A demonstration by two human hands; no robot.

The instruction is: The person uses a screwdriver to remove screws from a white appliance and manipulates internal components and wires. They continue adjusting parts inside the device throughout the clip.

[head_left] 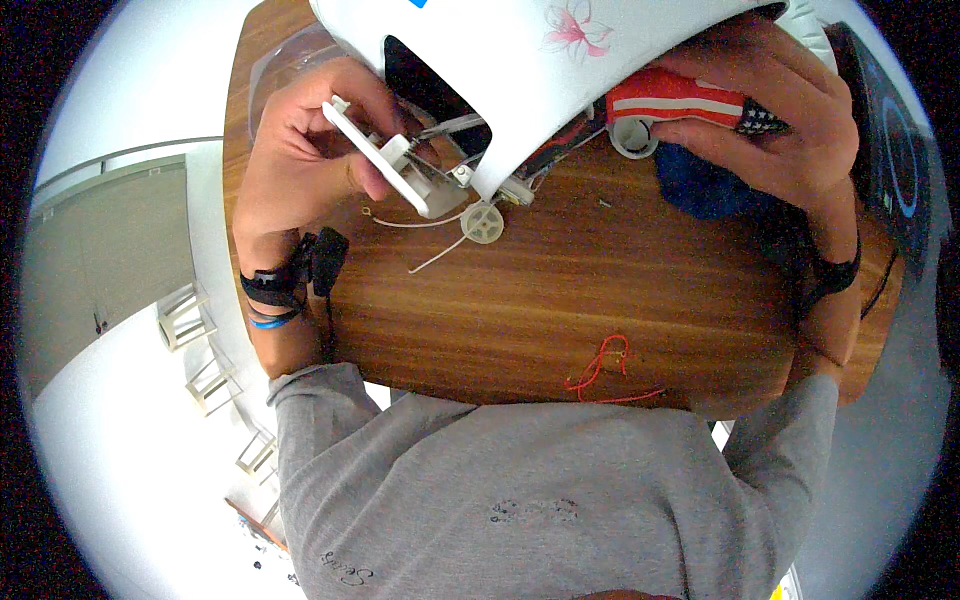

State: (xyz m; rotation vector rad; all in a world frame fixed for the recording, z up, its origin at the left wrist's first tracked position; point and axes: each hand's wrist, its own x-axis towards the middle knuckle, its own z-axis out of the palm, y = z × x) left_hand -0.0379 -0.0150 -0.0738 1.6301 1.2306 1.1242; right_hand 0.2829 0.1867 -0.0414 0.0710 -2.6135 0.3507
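White appliance casing point(535, 90) with a pink flower print sits at the far edge of the table point(500, 310), its narrow corner toward the wearer, dark opening point(435, 85) on its left side. Left hand point(310, 140) is at that opening: thumb and fingers pinch a white plastic bracket point(377, 158), tilted, with thin metal rods point(450, 126) running from it toward the casing corner. White spoked disc point(482, 222) is right at the corner tip; a thin white cord point(415, 224) runs left from it and ends in a small loop, and a second tail points down-left. Right hand point(800, 120) is at the casing's right edge, thumb below and fingers above, closed around a red piece point(680, 98) with white stripes and a starred dark end. White ring-shaped part point(634, 155) is next to the thumb tip; can't tell if it's joined to the red piece. Dark blue item point(700, 185) lies under the right hand, type unclear. Small screw-like bit point(604, 203) lies on the table between disc and blue item. Red cord point(610, 401) lies loosely curled near the wearer's edge. Both wrists wear black bands point(272, 290). Clear plastic point(290, 50) is behind the left hand; black panel with a blue ring point(895, 140) stands far right. Off left: grey cabinet point(110, 250), pale stools point(185, 318).
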